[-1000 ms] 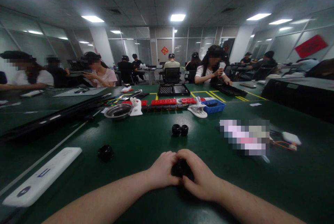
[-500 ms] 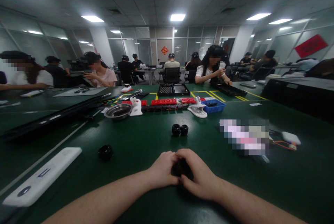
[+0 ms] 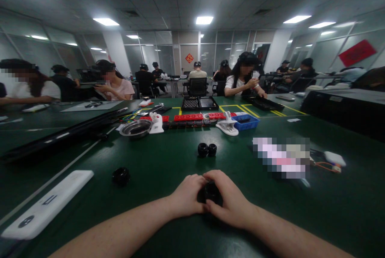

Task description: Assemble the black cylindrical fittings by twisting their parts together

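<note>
Near the front middle of the table, my left hand (image 3: 187, 194) and my right hand (image 3: 233, 204) are cupped together around a glossy black ring-shaped part (image 3: 213, 192). Fingers of both hands curl round it, and their tips meet at its far side. Much of the part is covered by the fingers, so its exact kind cannot be made out. Beyond the hands stand two similar round parts, a larger one (image 3: 202, 149) touching a smaller one (image 3: 212, 149). Another black round part (image 3: 120, 176) lies to the left, apart from my left hand.
A long white case (image 3: 49, 204) lies at the left. Further back are a metal bowl (image 3: 136, 129), red blocks (image 3: 189, 117), a white clamp (image 3: 227, 124) and a blue bin (image 3: 247, 122). A blurred-out item (image 3: 281, 157) lies right. Several people sit around tables.
The part between my hands shows a little more of its ring-shaped top now. My right fingers have shifted slightly; both hands stay in about the same place.
</note>
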A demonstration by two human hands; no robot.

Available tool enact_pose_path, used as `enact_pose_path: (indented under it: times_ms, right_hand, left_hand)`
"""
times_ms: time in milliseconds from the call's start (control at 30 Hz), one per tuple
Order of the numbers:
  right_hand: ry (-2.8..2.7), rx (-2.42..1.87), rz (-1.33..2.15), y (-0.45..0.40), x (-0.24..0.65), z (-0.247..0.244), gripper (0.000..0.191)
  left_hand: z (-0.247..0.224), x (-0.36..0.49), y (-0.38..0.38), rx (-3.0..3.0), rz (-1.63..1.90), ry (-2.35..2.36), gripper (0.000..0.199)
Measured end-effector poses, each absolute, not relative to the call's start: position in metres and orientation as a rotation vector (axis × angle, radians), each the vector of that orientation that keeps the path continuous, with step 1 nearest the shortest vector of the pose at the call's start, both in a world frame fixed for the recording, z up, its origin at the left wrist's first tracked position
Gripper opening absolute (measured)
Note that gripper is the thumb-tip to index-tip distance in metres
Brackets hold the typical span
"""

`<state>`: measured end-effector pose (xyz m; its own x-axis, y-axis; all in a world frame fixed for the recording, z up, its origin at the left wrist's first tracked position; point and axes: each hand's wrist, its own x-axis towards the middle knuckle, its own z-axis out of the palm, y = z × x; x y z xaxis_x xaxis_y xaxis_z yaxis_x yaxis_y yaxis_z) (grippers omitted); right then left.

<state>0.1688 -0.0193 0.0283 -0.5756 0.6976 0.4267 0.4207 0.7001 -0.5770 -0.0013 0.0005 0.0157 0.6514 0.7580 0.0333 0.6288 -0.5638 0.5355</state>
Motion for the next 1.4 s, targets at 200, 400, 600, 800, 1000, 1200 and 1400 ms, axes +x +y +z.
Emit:
enact_pose_path:
  times_ms: [200, 400, 600, 800, 1000, 1200, 1400]
  right_hand:
    - [-2.214, -0.931, 0.594, -0.0185, 0.1667, 0.0276, 0.042]
    - [-2.264, -0.812, 0.583, -0.0205, 0.1681, 0.0311, 0.048]
    - [-2.248, -1.005, 0.527, -0.0173, 0.1677, 0.0277, 0.046]
    - [-2.239, -0.912, 0.602, -0.0197, 0.1666, 0.0308, 0.043]
    - [-2.25, -0.813, 0.536, -0.0194, 0.1691, 0.0287, 0.048]
    - [-2.218, -0.873, 0.563, -0.0179, 0.1691, 0.0275, 0.042]
    - [-2.263, -0.779, 0.597, -0.0193, 0.1693, 0.0296, 0.051]
  left_hand:
    - [0.0173, -0.0019, -0.0002, 2.452, 0.396, 1.08, 0.044]
    - [0.0139, -0.0018, 0.0012, 2.464, 0.364, 1.101, 0.039]
    - [0.0116, -0.0027, 0.0025, 2.481, 0.417, 1.059, 0.042]
    - [0.0129, -0.002, 0.0008, 2.478, 0.417, 1.074, 0.043]
    - [0.0118, -0.0019, 0.0023, 2.473, 0.38, 1.092, 0.041]
    - [0.0123, -0.0026, 0.0012, 2.471, 0.437, 1.066, 0.044]
    - [0.0128, -0.0023, 0.0018, 2.481, 0.419, 1.055, 0.043]
